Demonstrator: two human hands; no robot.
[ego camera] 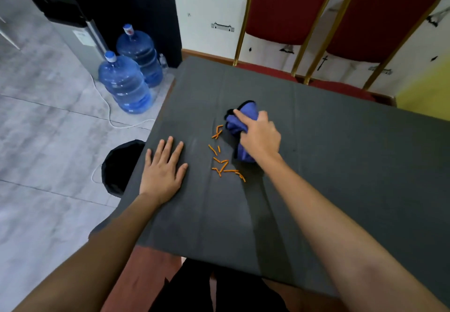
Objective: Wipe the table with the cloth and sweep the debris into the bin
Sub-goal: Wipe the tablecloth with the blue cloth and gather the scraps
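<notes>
A dark grey table (341, 165) fills the middle of the head view. My right hand (260, 136) grips a bunched blue cloth (239, 120) pressed on the tabletop, index finger stretched over it. Several small orange debris sticks (222, 159) lie scattered just left of the cloth. My left hand (163, 168) rests flat on the table near its left edge, fingers spread, holding nothing. A black bin (119, 165) stands on the floor beside the table's left edge, just left of my left hand, partly hidden by the table.
Two blue water jugs (126, 82) and a dispenser (70, 19) stand on the grey floor at the far left, with a white cable (109, 114) trailing near the bin. Two red chairs (341, 19) with gold frames stand behind the table's far edge.
</notes>
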